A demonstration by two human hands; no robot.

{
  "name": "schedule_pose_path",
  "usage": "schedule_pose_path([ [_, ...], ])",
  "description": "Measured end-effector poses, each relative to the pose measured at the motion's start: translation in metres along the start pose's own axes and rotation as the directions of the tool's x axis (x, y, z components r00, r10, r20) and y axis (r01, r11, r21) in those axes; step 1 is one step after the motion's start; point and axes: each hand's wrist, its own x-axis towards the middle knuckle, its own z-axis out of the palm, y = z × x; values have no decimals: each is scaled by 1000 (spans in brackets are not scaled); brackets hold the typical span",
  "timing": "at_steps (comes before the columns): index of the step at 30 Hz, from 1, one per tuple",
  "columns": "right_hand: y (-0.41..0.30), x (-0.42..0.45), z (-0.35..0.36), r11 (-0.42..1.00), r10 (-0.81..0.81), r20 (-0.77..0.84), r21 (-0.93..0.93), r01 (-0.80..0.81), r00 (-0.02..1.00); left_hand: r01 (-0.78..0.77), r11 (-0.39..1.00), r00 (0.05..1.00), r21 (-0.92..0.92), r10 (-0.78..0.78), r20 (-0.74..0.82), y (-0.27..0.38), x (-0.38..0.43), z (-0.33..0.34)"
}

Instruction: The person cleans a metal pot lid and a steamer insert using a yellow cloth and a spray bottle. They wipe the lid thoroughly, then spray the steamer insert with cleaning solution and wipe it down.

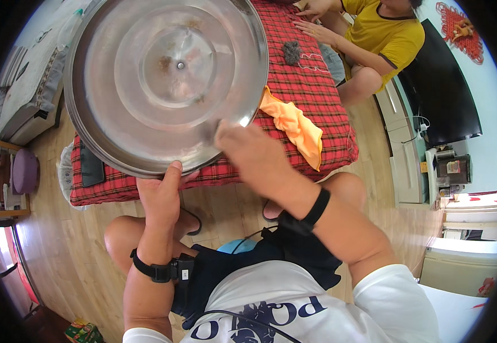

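A large round stainless steel pot lid (pixel 137 85), with brown stains near its central screw, is tilted up over a table with a red plaid cloth (pixel 334 141). My left hand (pixel 163 193) grips its lower rim, thumb on the near face. My right hand (pixel 248 150) is blurred at the lid's lower right; its fingers are curled around a small dark thing against the metal, too blurred to name. A crumpled orange cloth (pixel 293 124) lies on the plaid to the right of the lid.
Across the table sits a person in a yellow shirt (pixel 385 34), hands on the cloth near a grey scouring pad (pixel 291 53) and white string. A dark phone-like slab (pixel 91 165) lies at the table's left corner. A television (pixel 441 90) stands right.
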Motion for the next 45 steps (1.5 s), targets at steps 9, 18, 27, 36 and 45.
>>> schedule_pose_path([
  [9, 13, 15, 10, 984, -24, -82, -180, 9, 996, 41, 999, 999, -30, -41, 0, 7, 1, 1],
  [18, -48, -4, -8, 995, -48, -28, 81, 50, 998, -271, 896, 958, 351, 286, 8, -3, -5, -6],
  [27, 40, 11, -6, 953, -157, -76, -272, 131, 985, -197, 949, 979, 244, 202, 4, -3, -8, 3],
  [36, 42, 12, 4, 987, -142, -23, -85, 140, 990, 0, 997, 998, 83, 5, -59, -11, 7, -20],
  [45, 37, 12, -4, 991, -100, 58, -82, 105, 993, 292, 940, 955, -175, -296, 2, 21, 7, -29],
])
